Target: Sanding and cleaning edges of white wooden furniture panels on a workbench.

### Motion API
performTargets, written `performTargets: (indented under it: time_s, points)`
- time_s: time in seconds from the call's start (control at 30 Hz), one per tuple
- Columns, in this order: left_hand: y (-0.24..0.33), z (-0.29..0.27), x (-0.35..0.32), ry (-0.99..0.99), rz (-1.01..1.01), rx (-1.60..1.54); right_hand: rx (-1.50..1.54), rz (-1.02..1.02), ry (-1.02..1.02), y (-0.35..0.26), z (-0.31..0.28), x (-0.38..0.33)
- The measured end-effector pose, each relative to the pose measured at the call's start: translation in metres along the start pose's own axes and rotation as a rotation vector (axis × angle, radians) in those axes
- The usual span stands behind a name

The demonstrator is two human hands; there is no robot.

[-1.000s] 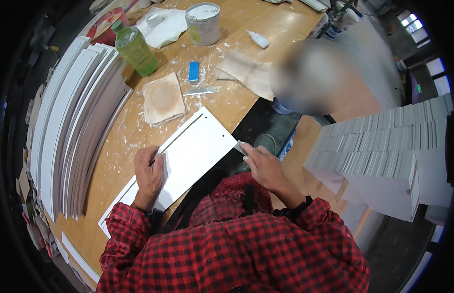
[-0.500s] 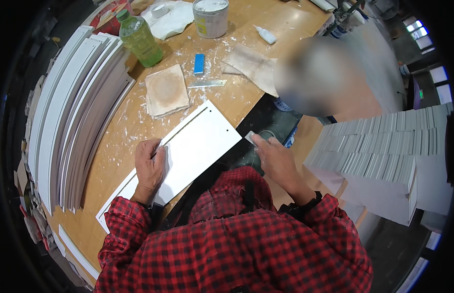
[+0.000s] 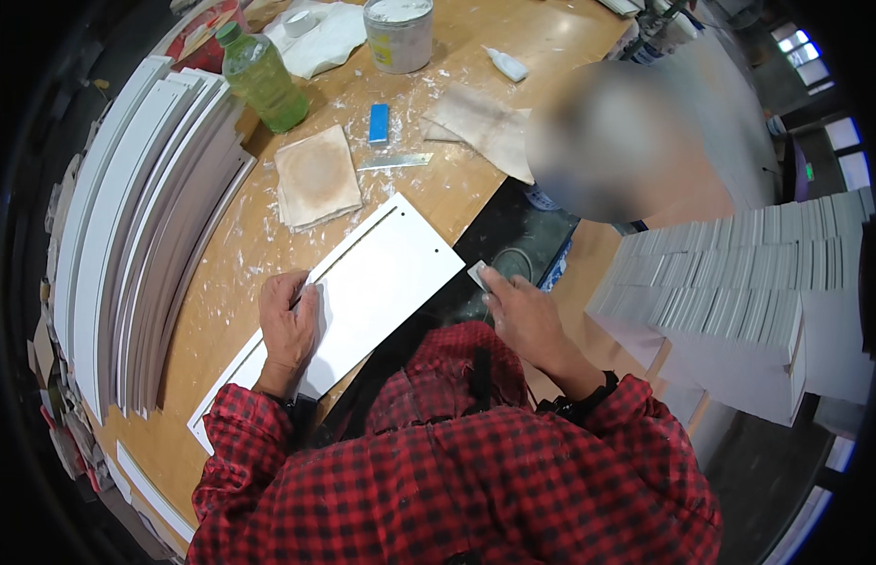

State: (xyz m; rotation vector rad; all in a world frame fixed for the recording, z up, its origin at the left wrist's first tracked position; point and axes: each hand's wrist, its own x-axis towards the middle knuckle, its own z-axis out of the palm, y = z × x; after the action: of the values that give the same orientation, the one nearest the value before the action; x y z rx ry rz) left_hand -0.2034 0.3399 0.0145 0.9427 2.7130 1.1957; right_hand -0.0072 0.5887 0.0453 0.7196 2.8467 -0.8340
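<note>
One white panel (image 3: 363, 292) (left hand (image 3: 287, 330) flat on it)

A green plastic bottle (image 3: 262, 78) with a green cap is being kept upright near the table's (image 3: 221, 282) far left edge. A round tin (image 3: 397, 33) with a pale, yellow-marked label is standing just right of it, with a small white squeeze tube (image 3: 507, 64) lying farther right.

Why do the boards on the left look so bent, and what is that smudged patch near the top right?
In the head view the fisheye lens bows the stacked white strips toward the black rim; the white panel under the left hand near the centre looks straighter. The smudge is a blurred-out area, not focus loss. Lighting is soft and even, with no harsh glare; the right hand stays sharp.
</note>
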Motion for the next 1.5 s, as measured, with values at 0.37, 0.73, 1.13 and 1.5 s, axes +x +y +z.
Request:
performTargets:
  time_s: [0.37,0.73,1.13,1.5]
  points:
    - [-0.003,0.001,-0.002,0.001,0.013,0.034,-0.066,-0.055,0.009,-0.011,0.014,0.002]
    - [0.001,0.000,-0.001,-0.014,-0.030,0.008,0.070,-0.025,0.017,-0.010,-0.005,0.005]
    - [0.003,0.000,-0.003,-0.023,-0.024,0.007,0.087,-0.005,-0.015,-0.001,0.018,-0.007]
    - [-0.004,0.004,-0.001,-0.014,-0.033,-0.004,0.239,-0.091,0.114,-0.006,0.002,0.011]
